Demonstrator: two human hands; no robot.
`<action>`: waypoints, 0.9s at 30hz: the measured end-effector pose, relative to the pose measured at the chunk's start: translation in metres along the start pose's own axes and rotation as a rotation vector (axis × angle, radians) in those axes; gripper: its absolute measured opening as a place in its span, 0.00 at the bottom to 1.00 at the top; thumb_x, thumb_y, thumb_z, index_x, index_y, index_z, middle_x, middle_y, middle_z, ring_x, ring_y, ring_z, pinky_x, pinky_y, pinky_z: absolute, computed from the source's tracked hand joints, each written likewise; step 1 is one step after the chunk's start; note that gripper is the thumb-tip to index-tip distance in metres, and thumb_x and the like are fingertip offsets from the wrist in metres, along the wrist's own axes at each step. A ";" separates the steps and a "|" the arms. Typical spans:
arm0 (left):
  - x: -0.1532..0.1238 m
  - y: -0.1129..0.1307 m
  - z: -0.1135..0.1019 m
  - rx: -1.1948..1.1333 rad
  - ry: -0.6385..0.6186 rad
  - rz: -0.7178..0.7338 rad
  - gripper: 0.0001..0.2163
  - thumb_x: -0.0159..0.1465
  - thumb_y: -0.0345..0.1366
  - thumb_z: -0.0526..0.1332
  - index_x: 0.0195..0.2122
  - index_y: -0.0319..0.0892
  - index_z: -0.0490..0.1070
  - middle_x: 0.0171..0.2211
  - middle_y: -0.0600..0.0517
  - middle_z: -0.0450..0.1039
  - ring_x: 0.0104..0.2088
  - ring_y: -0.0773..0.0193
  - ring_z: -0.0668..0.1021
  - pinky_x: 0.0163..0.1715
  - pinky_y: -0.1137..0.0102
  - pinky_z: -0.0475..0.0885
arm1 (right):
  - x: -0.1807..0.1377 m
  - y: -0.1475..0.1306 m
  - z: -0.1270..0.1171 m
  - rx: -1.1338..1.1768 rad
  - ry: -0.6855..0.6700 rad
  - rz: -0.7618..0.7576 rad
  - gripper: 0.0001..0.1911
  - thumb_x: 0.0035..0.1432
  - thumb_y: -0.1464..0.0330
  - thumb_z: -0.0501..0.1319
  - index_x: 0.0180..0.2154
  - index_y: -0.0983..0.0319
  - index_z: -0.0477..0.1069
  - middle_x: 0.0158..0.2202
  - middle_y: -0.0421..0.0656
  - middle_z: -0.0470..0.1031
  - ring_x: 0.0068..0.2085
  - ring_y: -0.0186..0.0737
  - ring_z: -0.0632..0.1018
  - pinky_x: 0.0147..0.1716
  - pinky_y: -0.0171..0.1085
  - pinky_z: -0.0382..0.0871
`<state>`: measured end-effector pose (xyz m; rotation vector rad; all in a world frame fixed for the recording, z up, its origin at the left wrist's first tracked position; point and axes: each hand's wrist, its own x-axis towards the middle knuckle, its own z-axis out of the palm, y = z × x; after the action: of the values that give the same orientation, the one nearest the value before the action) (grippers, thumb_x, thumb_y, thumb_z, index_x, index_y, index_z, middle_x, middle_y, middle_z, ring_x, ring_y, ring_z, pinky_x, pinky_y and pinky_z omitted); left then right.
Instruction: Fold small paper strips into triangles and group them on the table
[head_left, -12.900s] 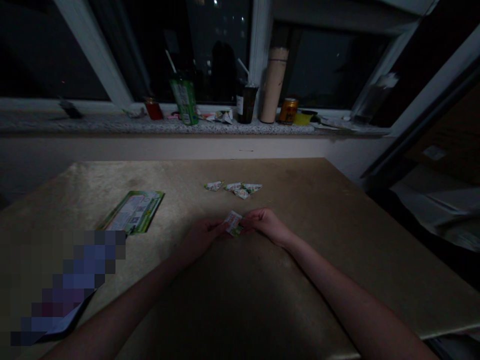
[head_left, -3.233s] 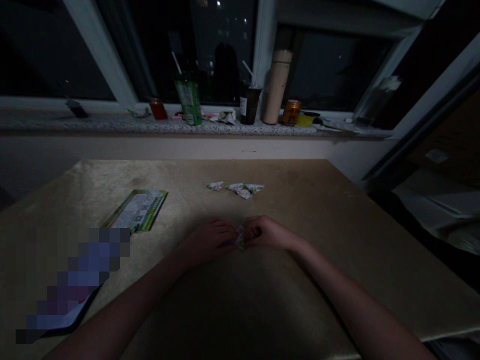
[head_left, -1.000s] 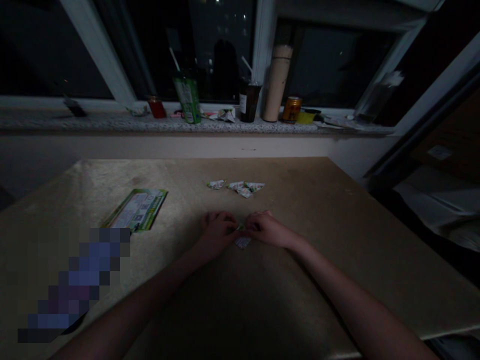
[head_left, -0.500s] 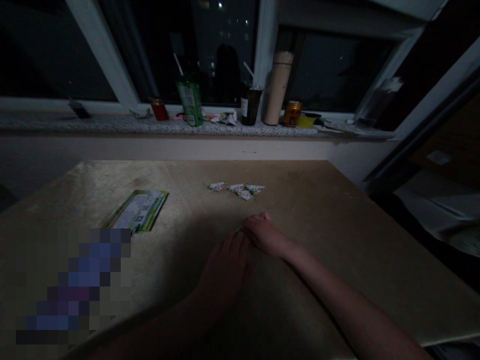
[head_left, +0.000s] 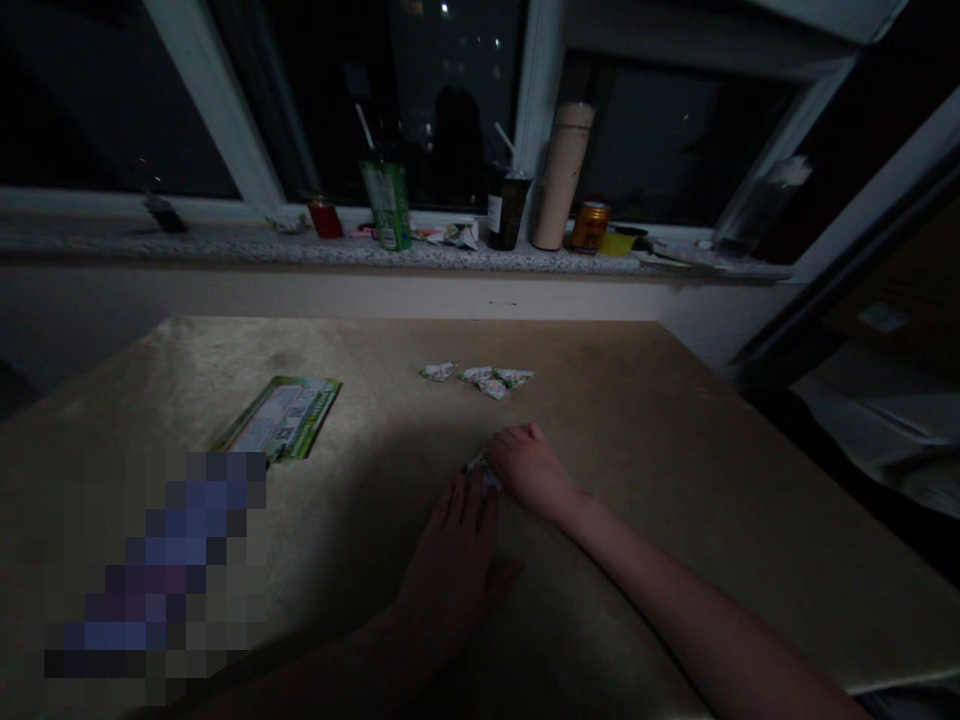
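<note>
Small printed wrapper [head_left: 490,476] lies on the table [head_left: 630,420] near the middle of the head view, partly covered by the left hand [head_left: 454,555] and just beside the right hand [head_left: 531,468]. The left hand is flat, palm down, fingers straight and close together over the wrapper, thumb out to the right. The right hand has its fingers bent at the wrapper's right side; whether they pinch it is hidden, so I cannot tell. Farther off, a lone folded piece [head_left: 439,372] sits just left of a cluster of folded pieces [head_left: 514,378]; a strip of tabletop separates these from the hands, and another runs on to the straight far edge. The right edge slants outward toward the near side, well apart from the right hand. At left lies a flat green pouch [head_left: 319,405], its near end meeting a pixelated patch. Beyond the far edge, a windowsill [head_left: 450,258] holds a green cup [head_left: 388,205] and a gold can [head_left: 590,227].
</note>
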<state>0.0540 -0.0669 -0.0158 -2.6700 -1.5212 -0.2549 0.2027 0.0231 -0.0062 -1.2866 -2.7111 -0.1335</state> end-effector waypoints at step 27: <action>0.005 -0.003 -0.010 -0.050 -0.097 0.046 0.35 0.61 0.53 0.54 0.60 0.27 0.59 0.62 0.30 0.52 0.61 0.38 0.58 0.58 0.50 0.55 | 0.001 -0.003 -0.001 -0.028 0.013 0.049 0.14 0.67 0.68 0.48 0.35 0.65 0.69 0.35 0.49 0.74 0.39 0.44 0.72 0.41 0.43 0.52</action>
<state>0.0531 -0.0626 -0.0052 -2.7912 -1.4957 -0.1660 0.1998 0.0222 -0.0051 -1.3542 -2.6739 -0.1745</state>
